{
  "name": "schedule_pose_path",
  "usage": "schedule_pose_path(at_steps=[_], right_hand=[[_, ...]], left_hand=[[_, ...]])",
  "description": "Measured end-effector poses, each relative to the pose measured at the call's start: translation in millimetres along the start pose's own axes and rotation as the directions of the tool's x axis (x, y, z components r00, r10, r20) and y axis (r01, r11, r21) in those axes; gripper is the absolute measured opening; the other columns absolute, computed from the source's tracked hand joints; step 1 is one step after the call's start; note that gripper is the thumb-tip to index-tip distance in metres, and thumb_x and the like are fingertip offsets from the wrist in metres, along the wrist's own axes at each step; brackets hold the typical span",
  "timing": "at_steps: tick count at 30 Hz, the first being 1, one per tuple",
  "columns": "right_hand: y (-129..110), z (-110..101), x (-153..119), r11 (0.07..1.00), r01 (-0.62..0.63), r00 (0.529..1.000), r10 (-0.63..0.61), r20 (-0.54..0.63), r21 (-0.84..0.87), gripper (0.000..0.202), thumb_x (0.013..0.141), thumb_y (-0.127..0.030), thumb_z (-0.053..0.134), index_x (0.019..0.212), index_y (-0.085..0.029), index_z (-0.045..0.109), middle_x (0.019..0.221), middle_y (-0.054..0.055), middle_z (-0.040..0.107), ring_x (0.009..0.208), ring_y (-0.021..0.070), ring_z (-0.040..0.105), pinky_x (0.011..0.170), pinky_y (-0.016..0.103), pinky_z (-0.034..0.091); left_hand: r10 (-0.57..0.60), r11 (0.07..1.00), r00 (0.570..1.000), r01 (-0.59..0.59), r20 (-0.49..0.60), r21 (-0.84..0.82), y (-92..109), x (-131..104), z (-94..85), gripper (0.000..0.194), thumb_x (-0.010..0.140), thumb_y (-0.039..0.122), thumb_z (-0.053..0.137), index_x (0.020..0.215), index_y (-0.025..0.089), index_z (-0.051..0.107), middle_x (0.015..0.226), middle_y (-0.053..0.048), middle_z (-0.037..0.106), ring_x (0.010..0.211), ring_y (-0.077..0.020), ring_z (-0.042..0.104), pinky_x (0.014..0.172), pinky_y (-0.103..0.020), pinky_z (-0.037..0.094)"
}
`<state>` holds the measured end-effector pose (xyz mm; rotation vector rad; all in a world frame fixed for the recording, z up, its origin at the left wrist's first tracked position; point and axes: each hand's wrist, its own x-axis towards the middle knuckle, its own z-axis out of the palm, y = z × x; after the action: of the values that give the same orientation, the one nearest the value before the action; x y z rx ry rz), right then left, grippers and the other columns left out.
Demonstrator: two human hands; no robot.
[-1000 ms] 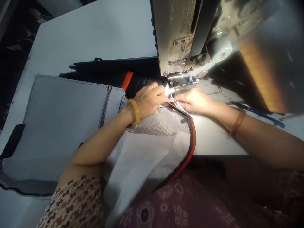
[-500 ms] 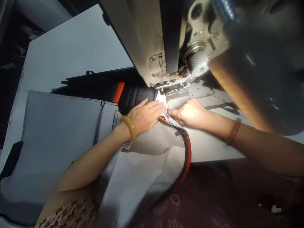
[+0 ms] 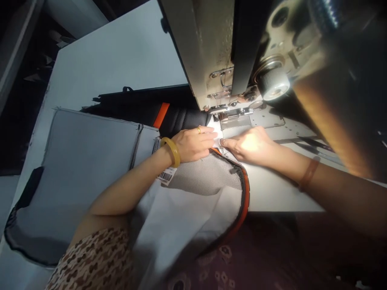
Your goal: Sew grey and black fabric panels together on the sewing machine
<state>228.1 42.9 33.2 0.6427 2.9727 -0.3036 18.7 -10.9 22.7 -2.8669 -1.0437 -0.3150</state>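
Note:
My left hand point(image 3: 195, 143) lies flat with fingers stretched over the sewn fabric piece point(image 3: 199, 177), its fingertips on a white patch by the needle area. The piece has grey mesh, white backing, black quilted material and orange edging. Just right of those fingertips, my right hand point(image 3: 252, 147) is closed, thumb and finger pinching the fabric edge; its other fingers are curled under. Both hands are in front of the presser foot point(image 3: 215, 115) of a sewing machine point(image 3: 208, 52). A barcode label point(image 3: 167, 175) shows beneath my left wrist.
Grey panels point(image 3: 90, 161) of the work spread to the left across the white table point(image 3: 127, 52). Dark scissors-like blades point(image 3: 317, 147) lie right of the machine plate. A large knurled knob point(image 3: 274, 83) and a dark machine part point(image 3: 347, 100) overhang the right side.
The camera view has shifted, so machine and work appear farther right. Both hands keep nearly the same place by the presser foot. More of the barcode label now shows.

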Motion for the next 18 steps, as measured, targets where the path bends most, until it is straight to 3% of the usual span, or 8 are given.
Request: schedule_pose_path(at_steps=[3, 10, 15, 18], right_hand=[[5, 4, 4, 0.999, 0.000, 1.000, -0.002, -0.027, -0.041, 0.039, 0.084, -0.014, 0.034, 0.094, -0.019, 0.072, 0.050, 0.001, 0.049, 0.045, 0.0122, 0.021, 0.051, 0.027, 0.016], [17, 5, 12, 0.999, 0.047, 0.994, -0.046, -0.100, 0.007, 0.037, 0.086, -0.017, 0.037, 0.100, -0.018, 0.071, 0.054, 0.002, 0.054, 0.047, 0.0123, 0.030, 0.053, 0.027, 0.020], [17, 0, 13, 1.000, -0.007, 0.997, 0.009, -0.079, 0.027, 0.034, 0.090, -0.021, 0.037, 0.094, -0.016, 0.071, 0.057, 0.004, 0.056, 0.052, 0.0135, 0.037, 0.057, 0.028, 0.024], [17, 0, 12, 0.999, -0.001, 0.997, 0.005, -0.082, 0.045, 0.034, 0.092, -0.020, 0.037, 0.095, -0.014, 0.070, 0.063, 0.006, 0.061, 0.055, 0.0137, 0.041, 0.058, 0.028, 0.025]], left_hand=[[-0.018, 1.000, 0.999, 0.018, 0.045, -0.005, -6, 0, 3.5, 0.024, 0.085, 0.012, 0.048, 0.096, 0.015, 0.069, 0.112, -0.005, 0.068, 0.116, -0.0168, 0.059, 0.102, -0.029, 0.050], [-0.077, 0.995, 0.997, 0.078, 0.014, -0.067, -20, 4, 11.6, 0.024, 0.084, 0.015, 0.046, 0.094, 0.014, 0.069, 0.109, -0.004, 0.069, 0.112, -0.0183, 0.061, 0.098, -0.030, 0.052], [-0.108, 0.988, 0.992, 0.115, 0.071, -0.100, -26, 10, 12.2, 0.024, 0.082, 0.013, 0.045, 0.086, 0.015, 0.069, 0.097, -0.005, 0.071, 0.106, -0.0176, 0.062, 0.097, -0.031, 0.051], [-0.174, 0.979, 0.975, 0.186, 0.139, -0.085, -19, 14, 5.4, 0.023, 0.082, 0.014, 0.046, 0.091, 0.016, 0.068, 0.101, -0.006, 0.069, 0.104, -0.0184, 0.062, 0.094, -0.032, 0.051]])
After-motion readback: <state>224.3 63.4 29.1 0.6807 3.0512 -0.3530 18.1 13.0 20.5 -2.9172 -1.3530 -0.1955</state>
